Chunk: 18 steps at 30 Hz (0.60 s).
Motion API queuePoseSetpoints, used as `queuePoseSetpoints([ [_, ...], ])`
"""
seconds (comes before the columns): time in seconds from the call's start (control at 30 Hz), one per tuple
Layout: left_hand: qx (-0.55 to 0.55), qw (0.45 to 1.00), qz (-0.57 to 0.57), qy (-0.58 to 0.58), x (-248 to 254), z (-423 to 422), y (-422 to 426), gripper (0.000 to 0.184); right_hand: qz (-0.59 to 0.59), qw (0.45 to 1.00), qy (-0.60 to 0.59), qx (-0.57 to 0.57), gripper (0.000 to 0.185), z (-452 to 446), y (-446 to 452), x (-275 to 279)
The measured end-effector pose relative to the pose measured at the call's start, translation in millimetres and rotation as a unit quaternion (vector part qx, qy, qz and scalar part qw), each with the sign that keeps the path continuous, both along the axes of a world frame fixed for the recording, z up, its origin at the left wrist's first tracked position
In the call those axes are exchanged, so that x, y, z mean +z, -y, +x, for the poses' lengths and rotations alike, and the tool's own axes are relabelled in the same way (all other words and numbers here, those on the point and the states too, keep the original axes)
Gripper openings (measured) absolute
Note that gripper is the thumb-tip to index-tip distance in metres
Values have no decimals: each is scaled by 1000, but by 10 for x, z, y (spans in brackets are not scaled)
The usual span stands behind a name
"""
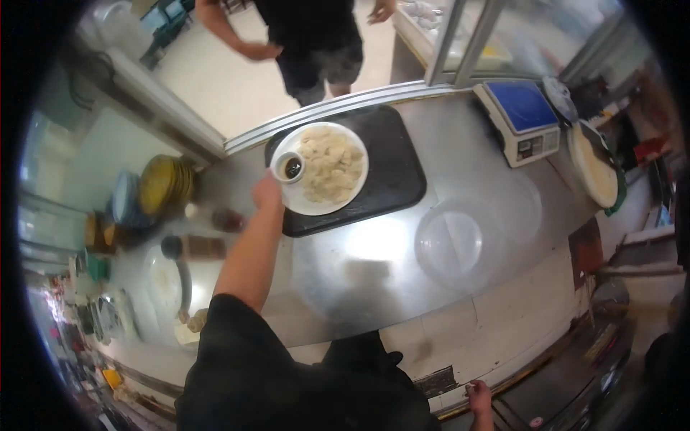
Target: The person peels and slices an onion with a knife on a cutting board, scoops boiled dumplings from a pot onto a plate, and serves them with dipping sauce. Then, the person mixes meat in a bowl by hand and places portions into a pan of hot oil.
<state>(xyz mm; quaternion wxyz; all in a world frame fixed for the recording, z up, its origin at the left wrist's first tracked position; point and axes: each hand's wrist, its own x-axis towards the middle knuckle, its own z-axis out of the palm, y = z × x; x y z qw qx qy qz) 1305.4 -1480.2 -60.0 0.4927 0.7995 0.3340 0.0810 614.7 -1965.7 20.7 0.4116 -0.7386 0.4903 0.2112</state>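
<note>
My left hand point(267, 192) reaches forward to the left edge of a white plate point(309, 207), its fingers closed at the side of a small white sauce bowl point(281, 177). Dark sauce fills the bowl, which sits on the plate's left side. Pale dumplings point(332, 167) are heaped over the rest of the plate. Under the plate lies a black tray point(399, 161) on the metal counter. Low at my side hangs my right hand point(478, 396), away from the counter, with fingers curled; whatever they might hold is too small to make out.
A scale with a blue top point(519, 106) stands at the back right, near a round pale board point(595, 169). Stacked yellow plates point(167, 183) and a dark-capped bottle point(198, 248) are on the left. Beyond the window frame point(330, 108) stands another person point(313, 36).
</note>
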Motion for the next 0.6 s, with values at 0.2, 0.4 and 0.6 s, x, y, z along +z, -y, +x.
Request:
queuePoseSetpoints([
  [0.2, -219, 961, -99, 134, 575, -1517, 1343, 16, -8, 994, 52, -95, 37, -375, -331, -243],
  [0.4, -822, 556, -42, -115, 782, -4286, 2979, 30, -41, 981, 43, -183, 38, -1481, -1405, -193],
  [0.6, -968, -50, 238, 68, 238, -6257, 3573, 46, -79, 925, 68, -364, 43, -3363, -2846, -504],
])
